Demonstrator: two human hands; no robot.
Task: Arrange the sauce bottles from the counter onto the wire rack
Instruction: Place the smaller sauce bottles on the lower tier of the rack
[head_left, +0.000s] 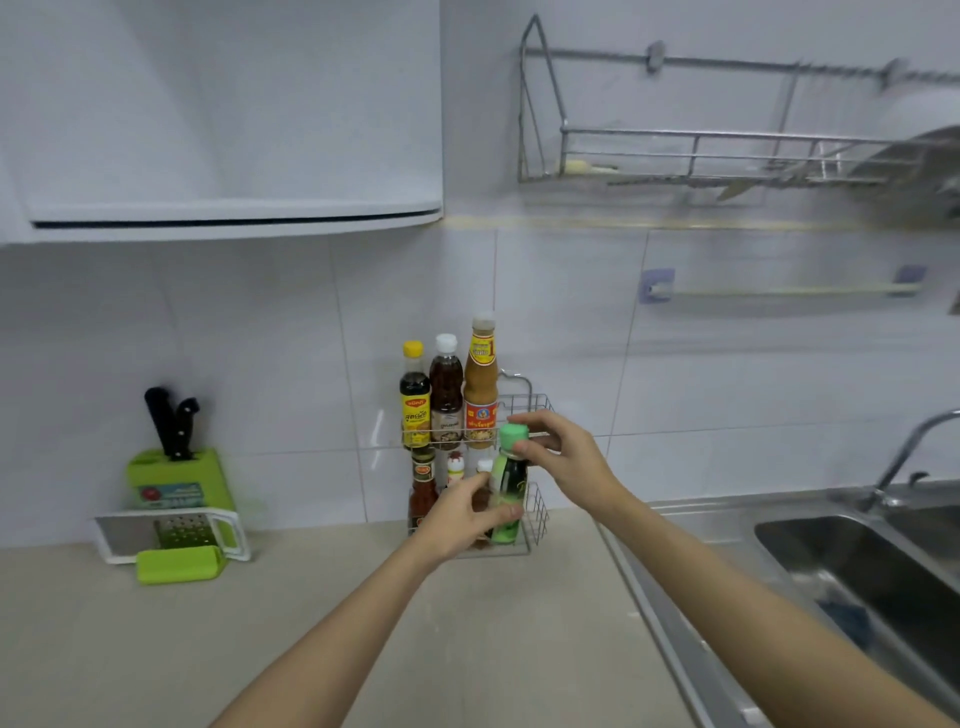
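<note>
Setting: beige counter (322, 613) against a white tiled wall, far centre.
Task item: green-capped bottle (509, 488), upright, at the right end of the wire rack (537, 512), lower tier; whether it rests on the tier cannot be told.
Left hand (462, 517): fingers closed around the bottle's lower body.
Right hand (563, 457): fingertips pinching the green cap.
Upper tier: yellow-capped dark bottle (414, 395), white-capped bottle (446, 392), tall orange bottle (480, 379), touching side by side.
Lower tier: red sauce bottle (423, 486) and two small bottles, partly hidden.
Progress: judged nearly done; no bottles visible on the counter.
Left surroundings: green knife block (174, 478), grater (174, 535).
Right surroundings: steel sink (857, 566).
</note>
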